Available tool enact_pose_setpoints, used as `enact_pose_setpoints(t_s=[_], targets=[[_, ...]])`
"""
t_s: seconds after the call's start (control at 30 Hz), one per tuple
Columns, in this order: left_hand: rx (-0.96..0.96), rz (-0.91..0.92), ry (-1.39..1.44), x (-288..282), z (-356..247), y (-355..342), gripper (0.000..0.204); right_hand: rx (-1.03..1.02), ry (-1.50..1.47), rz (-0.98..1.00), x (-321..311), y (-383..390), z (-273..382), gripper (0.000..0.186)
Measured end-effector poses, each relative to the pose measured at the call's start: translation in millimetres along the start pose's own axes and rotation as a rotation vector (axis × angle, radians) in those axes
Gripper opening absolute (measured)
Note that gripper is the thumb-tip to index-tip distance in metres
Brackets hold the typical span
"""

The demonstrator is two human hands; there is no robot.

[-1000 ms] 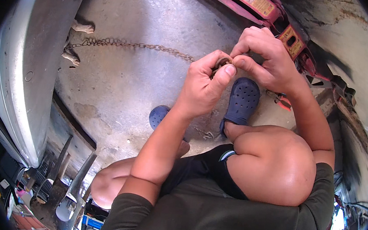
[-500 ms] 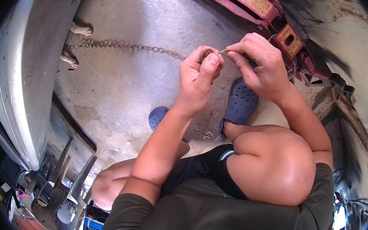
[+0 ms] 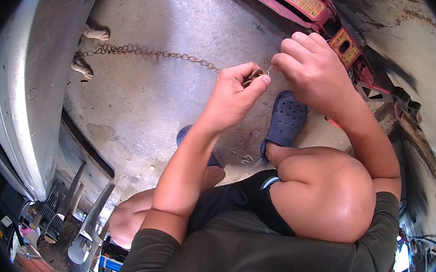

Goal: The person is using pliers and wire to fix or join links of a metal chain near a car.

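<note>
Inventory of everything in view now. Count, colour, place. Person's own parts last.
Floor: 1, grey, centre
Panel: 1, grey, left
Animal paws: 2, pale brown, by the panel
Chain: 1, rusty brown, from the paws to left hand
Thin wire: 1, silvery, between the hands
Jack: 1, red, top right
Wall: 1, stained cream, right
Clutter: uncountable, mixed, lower corners
Wire-like scraps: count unclear, pale, floor between clogs
Clogs: 2, blue, on feet
Shirt: 1, dark green, bottom
Legs: 2, bare, bent, lower centre
Hands: 2, bare, left on chain, right on wire
</note>
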State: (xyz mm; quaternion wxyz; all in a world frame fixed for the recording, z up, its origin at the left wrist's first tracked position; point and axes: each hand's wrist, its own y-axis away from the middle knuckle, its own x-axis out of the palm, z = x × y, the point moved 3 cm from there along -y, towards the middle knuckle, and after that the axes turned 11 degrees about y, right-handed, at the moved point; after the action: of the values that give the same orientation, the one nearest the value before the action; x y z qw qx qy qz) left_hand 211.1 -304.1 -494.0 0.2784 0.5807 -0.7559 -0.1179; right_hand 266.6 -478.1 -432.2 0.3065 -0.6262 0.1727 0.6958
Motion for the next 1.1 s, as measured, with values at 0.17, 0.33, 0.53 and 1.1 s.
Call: enact_pose_setpoints(t_s=[0.17, 0.33, 0.53, 1.1], targets=[[0.131, -0.299, -0.138, 9.1, 9.6, 0.9, 0.023, 0.111, 0.054, 0.102, 0.9, -4.5, 23.4, 0.008], [0.197, -0.377, 0.194, -19.5, 21.7, -13.2, 0.025, 0.384, -0.245, 0.229, -0.9, 2.8, 22.3, 0.023], [0.153, -0.208, 0.379, -22.4, 5.4, -9.9, 0.029, 0.558, -0.657, 0.064, -15.2, 8.9, -7.3, 0.017], [0.408, -0.214, 0.074, -21.0, -3.1, -9.5, 0.024, 0.642, -0.98, 0.219, -3.4, 17.8, 12.3, 0.023]])
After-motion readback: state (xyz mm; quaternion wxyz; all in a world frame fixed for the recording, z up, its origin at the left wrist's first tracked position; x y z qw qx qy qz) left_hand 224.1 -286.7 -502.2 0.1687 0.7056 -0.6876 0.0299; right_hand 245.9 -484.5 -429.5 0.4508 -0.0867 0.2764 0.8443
